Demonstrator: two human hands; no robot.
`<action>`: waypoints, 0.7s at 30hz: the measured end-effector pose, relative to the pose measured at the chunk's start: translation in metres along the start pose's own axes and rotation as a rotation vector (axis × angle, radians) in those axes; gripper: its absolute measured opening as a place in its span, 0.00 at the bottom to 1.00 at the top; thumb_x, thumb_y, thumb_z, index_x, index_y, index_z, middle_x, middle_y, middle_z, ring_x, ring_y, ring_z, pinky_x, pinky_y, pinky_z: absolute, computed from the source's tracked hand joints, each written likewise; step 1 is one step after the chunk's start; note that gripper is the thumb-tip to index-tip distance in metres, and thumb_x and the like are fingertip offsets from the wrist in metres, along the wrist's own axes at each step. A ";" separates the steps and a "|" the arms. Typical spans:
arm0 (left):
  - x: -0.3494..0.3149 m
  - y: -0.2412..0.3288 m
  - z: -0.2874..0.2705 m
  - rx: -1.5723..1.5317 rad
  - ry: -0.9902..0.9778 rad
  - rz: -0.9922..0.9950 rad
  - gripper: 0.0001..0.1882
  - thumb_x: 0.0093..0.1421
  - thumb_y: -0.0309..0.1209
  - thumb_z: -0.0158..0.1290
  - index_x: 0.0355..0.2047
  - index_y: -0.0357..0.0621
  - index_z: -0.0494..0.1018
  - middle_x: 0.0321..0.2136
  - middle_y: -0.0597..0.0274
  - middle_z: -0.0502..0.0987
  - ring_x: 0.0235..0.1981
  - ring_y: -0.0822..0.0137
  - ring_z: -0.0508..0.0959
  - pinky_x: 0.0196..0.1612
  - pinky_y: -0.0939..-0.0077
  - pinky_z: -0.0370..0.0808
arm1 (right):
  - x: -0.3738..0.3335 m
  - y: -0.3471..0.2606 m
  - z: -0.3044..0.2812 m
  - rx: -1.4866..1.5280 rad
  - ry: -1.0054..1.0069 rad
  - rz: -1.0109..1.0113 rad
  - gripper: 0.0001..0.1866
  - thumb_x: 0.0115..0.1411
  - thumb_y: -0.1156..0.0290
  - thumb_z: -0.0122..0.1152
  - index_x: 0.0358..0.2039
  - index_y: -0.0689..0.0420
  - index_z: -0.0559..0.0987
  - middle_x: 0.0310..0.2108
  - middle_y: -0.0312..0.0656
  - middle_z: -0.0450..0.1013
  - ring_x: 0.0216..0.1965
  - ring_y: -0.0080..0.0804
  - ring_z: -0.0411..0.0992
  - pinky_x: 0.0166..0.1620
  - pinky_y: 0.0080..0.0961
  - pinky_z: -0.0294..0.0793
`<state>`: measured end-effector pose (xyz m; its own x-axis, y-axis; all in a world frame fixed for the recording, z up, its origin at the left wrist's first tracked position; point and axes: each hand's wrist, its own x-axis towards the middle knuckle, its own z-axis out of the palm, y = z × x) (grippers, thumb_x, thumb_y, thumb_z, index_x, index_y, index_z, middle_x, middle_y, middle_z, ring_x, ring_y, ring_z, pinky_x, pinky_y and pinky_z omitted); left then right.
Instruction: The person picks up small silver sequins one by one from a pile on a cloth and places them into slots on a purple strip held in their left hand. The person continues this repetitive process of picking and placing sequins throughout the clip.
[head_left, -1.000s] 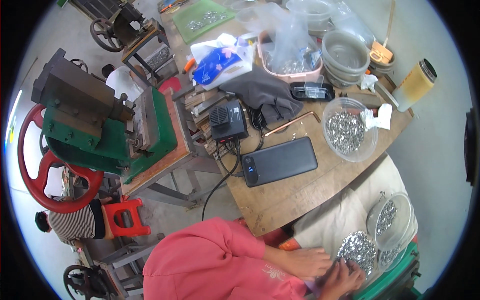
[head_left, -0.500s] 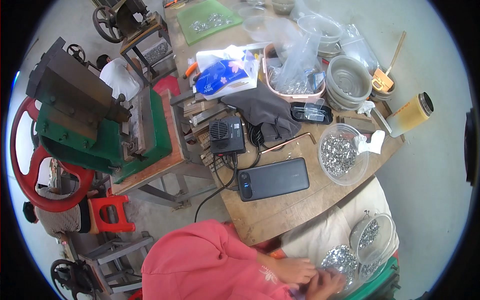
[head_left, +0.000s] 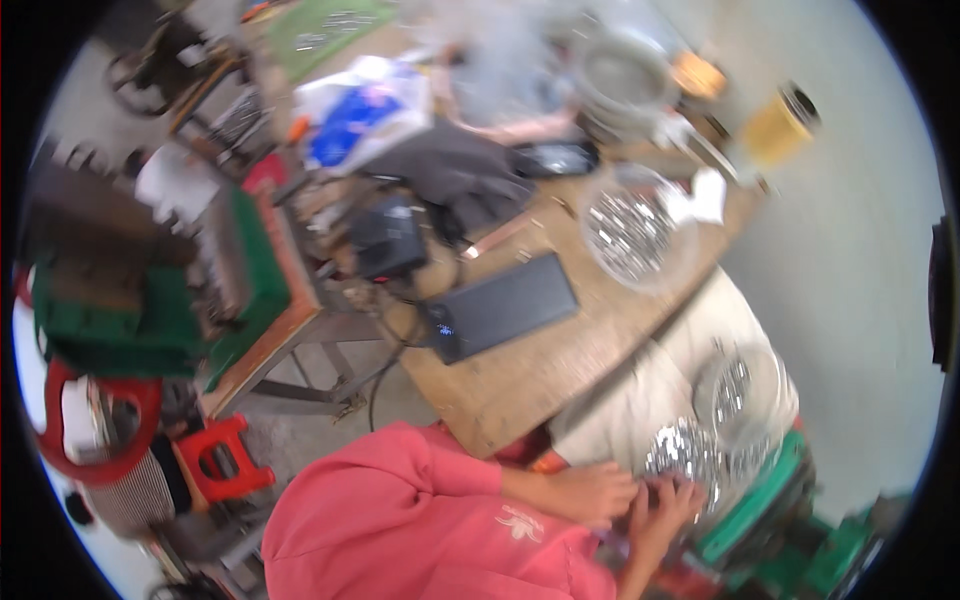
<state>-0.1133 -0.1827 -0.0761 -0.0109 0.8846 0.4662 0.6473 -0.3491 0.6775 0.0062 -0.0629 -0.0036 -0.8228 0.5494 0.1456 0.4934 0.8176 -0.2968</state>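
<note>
From my feed, a wooden table point(head_left: 560, 350) runs diagonally through the frame's middle over a pale grey concrete floor point(head_left: 850, 260). A green machine point(head_left: 150, 300) with a red handwheel point(head_left: 95, 430) fills the left side, a red stool point(head_left: 220, 460) below it. Motion blur smears everything; the light is probably daylight.

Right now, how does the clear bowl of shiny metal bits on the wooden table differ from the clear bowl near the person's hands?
The clear bowl on the wooden table sits far from the hands; the clear bowl on the pale cloth lies close to the right hand. The table bowl looks fuller; the near one shows fewer pieces, with a separate heap of shiny bits beside it at the left hand. Both are transparent, round and hold small silvery parts.
</note>
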 end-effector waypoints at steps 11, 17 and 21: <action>0.006 0.003 -0.037 -0.152 -0.075 -0.183 0.21 0.49 0.35 0.68 0.41 0.42 0.75 0.42 0.56 0.74 0.42 0.54 0.75 0.45 0.61 0.70 | 0.008 0.003 0.010 0.106 0.108 0.094 0.07 0.47 0.69 0.74 0.28 0.46 0.84 0.41 0.31 0.74 0.49 0.39 0.64 0.53 0.39 0.54; 0.004 0.010 -0.036 -0.100 -0.101 -0.202 0.19 0.49 0.32 0.68 0.39 0.42 0.75 0.42 0.57 0.73 0.40 0.55 0.74 0.44 0.63 0.69 | -0.019 0.010 -0.006 0.176 0.210 0.120 0.07 0.48 0.70 0.74 0.28 0.49 0.84 0.39 0.33 0.74 0.48 0.41 0.64 0.51 0.38 0.55; 0.003 0.017 -0.031 -0.058 -0.145 -0.194 0.15 0.52 0.31 0.64 0.38 0.42 0.75 0.42 0.58 0.73 0.42 0.58 0.74 0.45 0.63 0.68 | -0.038 0.011 -0.002 0.199 0.234 0.136 0.07 0.47 0.71 0.74 0.28 0.49 0.84 0.38 0.33 0.75 0.48 0.40 0.63 0.51 0.36 0.55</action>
<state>-0.1262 -0.1954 -0.0456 -0.0181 0.9705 0.2403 0.5988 -0.1819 0.7800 0.0435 -0.0739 -0.0103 -0.6547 0.6947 0.2979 0.5104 0.6971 -0.5036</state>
